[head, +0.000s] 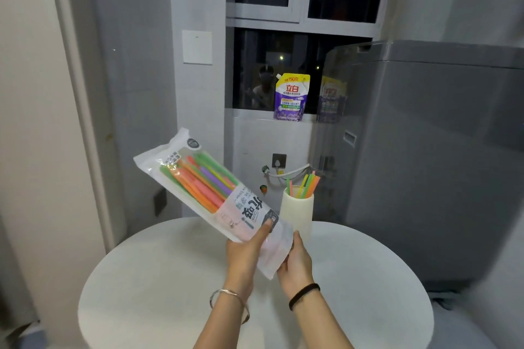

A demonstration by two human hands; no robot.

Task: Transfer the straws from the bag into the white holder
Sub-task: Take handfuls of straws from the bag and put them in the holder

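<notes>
A clear plastic bag with printed labels holds several coloured straws and slants up to the left above the round white table. My left hand grips the bag's lower end, thumb on its front. My right hand holds the same end from the right, fingers behind the plastic. Just behind the bag's lower end stands the white holder, upright near the table's far edge, with several green, pink, yellow and orange straws sticking out of it.
A grey washing machine stands close to the table on the right. A purple detergent pouch sits on the window ledge behind. A wall and a door frame are to the left.
</notes>
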